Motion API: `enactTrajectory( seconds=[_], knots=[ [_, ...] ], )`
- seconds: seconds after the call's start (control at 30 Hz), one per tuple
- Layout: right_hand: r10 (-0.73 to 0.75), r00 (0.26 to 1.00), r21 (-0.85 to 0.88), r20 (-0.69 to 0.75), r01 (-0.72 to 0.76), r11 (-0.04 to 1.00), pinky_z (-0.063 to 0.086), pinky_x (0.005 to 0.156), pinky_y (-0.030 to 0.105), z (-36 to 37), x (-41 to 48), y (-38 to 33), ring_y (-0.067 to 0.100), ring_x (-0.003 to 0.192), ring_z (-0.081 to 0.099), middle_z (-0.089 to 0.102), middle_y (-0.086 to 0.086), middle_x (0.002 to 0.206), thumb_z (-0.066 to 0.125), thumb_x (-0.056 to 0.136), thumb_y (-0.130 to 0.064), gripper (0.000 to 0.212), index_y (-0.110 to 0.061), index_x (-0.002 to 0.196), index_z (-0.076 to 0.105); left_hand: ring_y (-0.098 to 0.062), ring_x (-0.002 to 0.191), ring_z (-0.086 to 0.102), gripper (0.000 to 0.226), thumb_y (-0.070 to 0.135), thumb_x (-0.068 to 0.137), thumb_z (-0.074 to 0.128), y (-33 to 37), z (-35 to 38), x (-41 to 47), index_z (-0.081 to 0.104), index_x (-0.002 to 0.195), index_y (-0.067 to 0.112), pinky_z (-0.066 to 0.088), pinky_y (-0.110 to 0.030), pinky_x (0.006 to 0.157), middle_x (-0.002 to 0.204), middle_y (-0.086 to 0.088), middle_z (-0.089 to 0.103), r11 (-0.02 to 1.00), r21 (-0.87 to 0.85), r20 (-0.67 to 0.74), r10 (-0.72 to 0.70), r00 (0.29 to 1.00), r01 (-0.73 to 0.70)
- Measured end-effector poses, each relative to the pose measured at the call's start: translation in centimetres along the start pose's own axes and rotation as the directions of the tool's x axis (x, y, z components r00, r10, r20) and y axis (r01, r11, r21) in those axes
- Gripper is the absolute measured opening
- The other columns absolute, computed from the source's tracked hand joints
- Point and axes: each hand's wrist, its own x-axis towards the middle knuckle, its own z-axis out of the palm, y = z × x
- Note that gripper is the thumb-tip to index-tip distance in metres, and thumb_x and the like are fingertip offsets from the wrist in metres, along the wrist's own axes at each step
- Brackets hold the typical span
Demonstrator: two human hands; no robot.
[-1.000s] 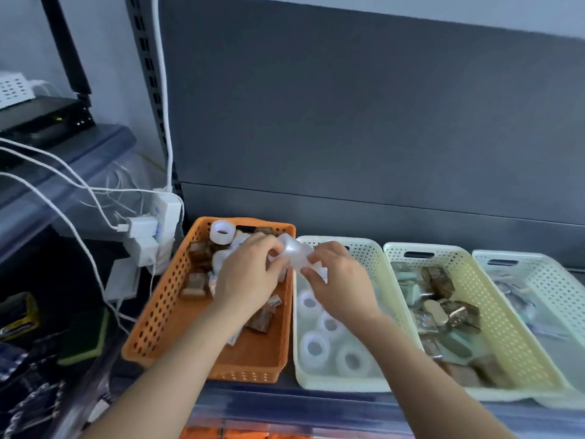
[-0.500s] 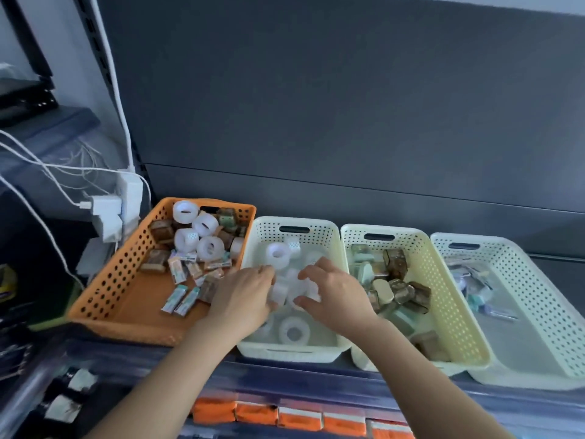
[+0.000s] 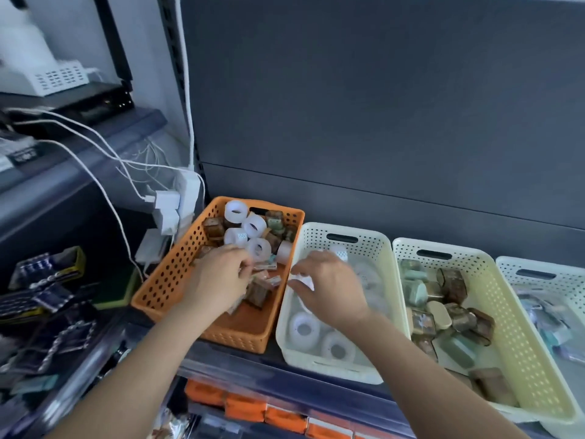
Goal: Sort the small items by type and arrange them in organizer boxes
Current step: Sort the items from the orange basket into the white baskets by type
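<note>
An orange basket [image 3: 164,280] holds mixed items: several white tape rolls [image 3: 254,225], small brown tins [image 3: 213,226] and little flat packets [image 3: 269,280]. My left hand [image 3: 218,280] hovers over its middle, fingers bent and apart, tips close to one tape roll [image 3: 259,248], with nothing seen in them. To its right, a white basket [image 3: 345,239] holds only tape rolls [image 3: 303,327]. My right hand [image 3: 332,289] is over that basket, thumb and fingers closed around a white tape roll [image 3: 300,279] that is mostly hidden.
A cream basket [image 3: 512,315] with small tins [image 3: 452,283] stands right of the white one. Further right is a white basket [image 3: 538,270] with pale packets. White chargers and cables [image 3: 167,201] hang left of the orange basket. Dark packaged goods [image 3: 47,274] fill the left shelf.
My left hand has left the white basket and moved over the orange basket. My right hand stays above the white basket. The view has swung back to the left.
</note>
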Motion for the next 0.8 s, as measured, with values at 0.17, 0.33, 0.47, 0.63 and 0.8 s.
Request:
enactTrajectory(
  seconds=[0.17, 0.33, 0.47, 0.63, 0.8],
  knots=[
    [-0.091, 0.973, -0.181, 0.210, 0.130, 0.975, 0.044, 0.079, 0.034, 2.6, 4.0, -3.7, 0.026, 0.099, 0.051, 0.066, 0.003, 0.094, 0.060, 0.083, -0.035, 0.024, -0.018, 0.098, 0.069, -0.024, 0.090, 0.056, 0.020, 0.004, 0.090, 0.048, -5.3, -0.7, 1.9, 0.057, 0.078, 0.017, 0.039, -0.032, 0.064, 0.089, 0.000, 0.054, 0.981, 0.189, 0.113, -0.074, 0.991, 0.052],
    [0.065, 0.914, -0.467, 0.401, 0.143, 0.872, 0.031, 0.095, 0.039, 5.6, 6.3, -5.5, 0.024, 0.101, 0.051, 0.062, 0.003, 0.100, 0.060, 0.080, -0.048, 0.033, -0.021, 0.100, 0.061, -0.026, 0.106, 0.051, 0.026, -0.004, 0.088, 0.041, -7.9, 0.6, 4.1, 0.058, 0.101, 0.011, 0.048, -0.037, 0.084, 0.109, -0.006, 0.053, 0.944, 0.324, 0.269, -0.027, 0.963, -0.064],
    [0.117, 0.883, -0.441, 0.454, 0.108, 0.891, 0.039, 0.082, 0.035, 6.9, 7.0, -5.7, 0.022, 0.091, 0.059, 0.064, 0.001, 0.093, 0.058, 0.081, -0.040, 0.023, -0.021, 0.093, 0.060, -0.026, 0.116, 0.045, 0.035, -0.002, 0.091, 0.042, -8.6, 1.6, 5.1, 0.051, 0.123, 0.010, 0.043, -0.034, 0.093, 0.122, -0.009, 0.049, 0.907, 0.403, 0.305, -0.009, 0.952, -0.120],
    [0.132, 0.915, -0.301, 0.380, -0.013, 0.954, 0.041, 0.062, 0.027, 6.7, 7.5, -5.6, 0.023, 0.089, 0.061, 0.063, 0.003, 0.094, 0.058, 0.081, -0.036, 0.025, -0.017, 0.097, 0.056, -0.026, 0.114, 0.043, 0.026, 0.002, 0.090, 0.049, -8.9, 1.5, 5.5, 0.057, 0.113, 0.011, 0.045, -0.034, 0.090, 0.119, -0.008, 0.045, 0.893, 0.426, 0.343, -0.010, 0.939, -0.146],
    [0.135, 0.978, -0.092, 0.158, -0.121, 0.988, 0.041, 0.065, 0.030, 5.4, 6.7, -5.4, 0.025, 0.093, 0.056, 0.060, 0.005, 0.098, 0.063, 0.077, -0.038, 0.040, -0.015, 0.106, 0.050, -0.025, 0.107, 0.050, 0.015, 0.016, 0.086, 0.058, -8.1, -0.7, 5.8, 0.055, 0.101, 0.015, 0.048, -0.036, 0.078, 0.113, -0.005, 0.050, 0.946, 0.307, 0.257, 0.021, 0.966, -0.102]
  ],
)
